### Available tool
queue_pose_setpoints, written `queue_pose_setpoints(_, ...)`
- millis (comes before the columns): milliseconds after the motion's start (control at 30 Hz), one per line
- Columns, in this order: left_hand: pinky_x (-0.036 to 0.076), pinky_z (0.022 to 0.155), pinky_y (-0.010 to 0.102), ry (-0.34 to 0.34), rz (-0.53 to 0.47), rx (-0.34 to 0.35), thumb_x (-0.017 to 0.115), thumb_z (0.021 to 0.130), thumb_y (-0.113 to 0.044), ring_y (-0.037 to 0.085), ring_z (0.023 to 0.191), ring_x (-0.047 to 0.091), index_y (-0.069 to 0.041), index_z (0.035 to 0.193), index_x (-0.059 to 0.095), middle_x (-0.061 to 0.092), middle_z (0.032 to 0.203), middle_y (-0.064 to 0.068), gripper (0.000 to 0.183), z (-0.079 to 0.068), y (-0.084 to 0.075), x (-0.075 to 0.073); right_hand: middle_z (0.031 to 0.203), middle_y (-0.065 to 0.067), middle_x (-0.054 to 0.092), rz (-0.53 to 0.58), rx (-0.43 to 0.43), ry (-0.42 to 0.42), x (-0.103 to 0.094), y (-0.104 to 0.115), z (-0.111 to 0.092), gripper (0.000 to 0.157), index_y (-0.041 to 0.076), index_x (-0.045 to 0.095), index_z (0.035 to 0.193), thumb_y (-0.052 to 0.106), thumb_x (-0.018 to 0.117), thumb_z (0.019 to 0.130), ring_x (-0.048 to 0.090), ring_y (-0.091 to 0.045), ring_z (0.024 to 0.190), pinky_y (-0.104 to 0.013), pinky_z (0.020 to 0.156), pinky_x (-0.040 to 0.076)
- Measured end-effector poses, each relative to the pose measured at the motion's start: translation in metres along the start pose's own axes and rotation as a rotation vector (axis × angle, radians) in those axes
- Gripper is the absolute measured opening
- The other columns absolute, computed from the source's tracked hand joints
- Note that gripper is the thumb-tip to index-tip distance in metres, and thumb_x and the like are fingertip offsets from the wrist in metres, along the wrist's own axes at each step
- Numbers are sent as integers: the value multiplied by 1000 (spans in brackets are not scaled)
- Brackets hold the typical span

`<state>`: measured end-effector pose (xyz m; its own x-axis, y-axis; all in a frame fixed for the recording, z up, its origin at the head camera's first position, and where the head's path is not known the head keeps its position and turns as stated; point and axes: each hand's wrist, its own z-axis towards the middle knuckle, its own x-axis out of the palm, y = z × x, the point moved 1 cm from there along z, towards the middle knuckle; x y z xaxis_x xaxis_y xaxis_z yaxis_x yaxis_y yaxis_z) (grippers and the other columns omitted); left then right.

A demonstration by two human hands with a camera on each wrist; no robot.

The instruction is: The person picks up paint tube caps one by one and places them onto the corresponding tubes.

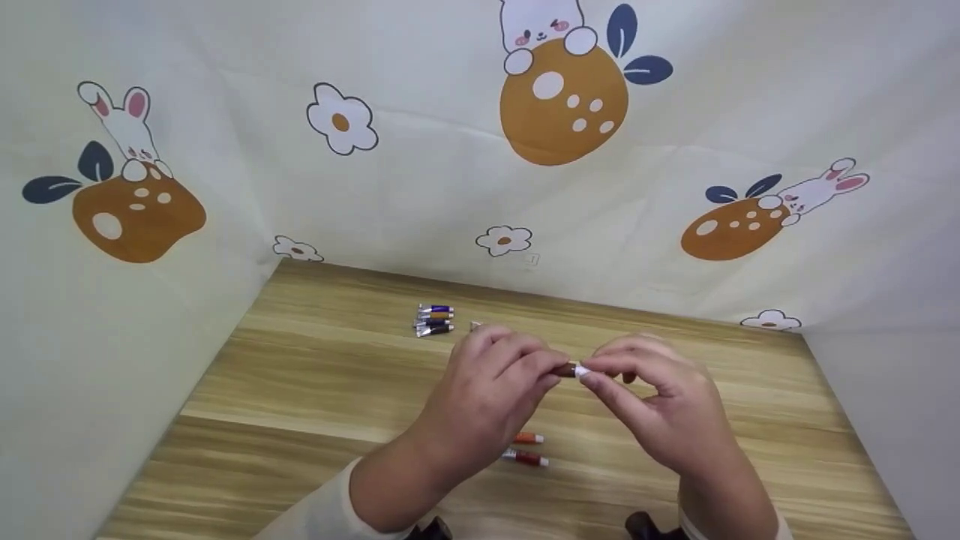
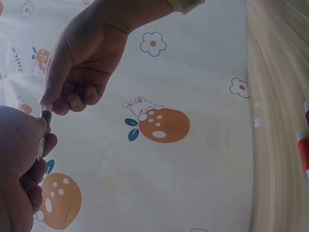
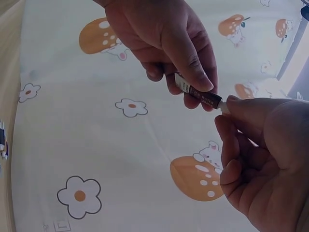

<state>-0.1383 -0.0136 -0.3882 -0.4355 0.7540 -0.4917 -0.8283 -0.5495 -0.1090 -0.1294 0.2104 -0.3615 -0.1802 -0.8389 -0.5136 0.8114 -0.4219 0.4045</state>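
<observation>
Held tube (image 3: 205, 98): dark brown, pale lettering, whitish tail (image 3: 182, 85), white cap (image 3: 224, 107). Four tubes (image 1: 440, 316): one blue, one ochre, two very dark; silvery tails (image 1: 424, 331). Two tubes (image 1: 531, 438): one orange, one red; white caps (image 1: 544, 463). Table (image 1: 300, 360): yellow-brown, streaked wood-grain pattern. Cloth (image 1: 420, 187): cream, printed with rabbits (image 1: 814, 193), white, pink inside the ears (image 1: 137, 103) and at the cheeks (image 1: 560, 26); fruits (image 1: 564, 120), orange, spotted white; leaves (image 1: 649, 70), dark blue with white vein; flowers (image 1: 341, 122), white, dark-outlined, orange-centred. Sleeve (image 1: 322, 506): cream.

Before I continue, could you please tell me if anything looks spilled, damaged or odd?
Nothing clearly stands out: no visible spill or damage. The left hand holds a brown tube, the right hand pinches its white cap. Four tubes lie neatly together. Two white spots on the tabletop are too small to identify.
</observation>
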Motion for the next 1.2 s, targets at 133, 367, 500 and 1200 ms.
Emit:
queue_pose_setpoints(133, 51, 96, 30, -2, 4, 10, 72, 104, -25, 18, 102, 66, -18, 113, 77, 76, 107, -5, 13, 0, -1, 1, 88, 1, 78, -37, 40, -7, 2, 0, 0, 18, 15, 82, 91, 0, 87, 83, 63, -7, 78, -16, 70, 48)
queue_pose_setpoints(367, 51, 96, 30, 20, 15, 16, 75, 101, -24, 18, 103, 66, -19, 114, 77, 76, 108, -6, 14, -2, -2, 1, 81, 7, 76, -81, 109, 20, 3, -1, -1, 24, 18, 78, 78, -5, 82, 86, 64, -5, 76, -17, 69, 51)
queue_pose_setpoints(500, 52, 95, 30, 19, 10, 10, 74, 102, -25, 18, 103, 67, -19, 114, 77, 76, 108, -6, 13, -2, -3, 1, 80, 7, 76, -62, 82, 18, 4, -3, 0, 24, 18, 78, 78, 0, 78, 92, 67, -7, 77, -18, 73, 53)
queue_pose_setpoints(1200, 48, 95, 29, 17, -121, -85, 68, 106, -23, 12, 100, 68, -17, 117, 75, 77, 109, -7, 14, 0, 2, 2, 117, -18, 73, 76, -169, -67, 3, -1, 4, 33, -5, 75, 115, 23, 80, 98, 67, -18, 113, -21, 97, 53)
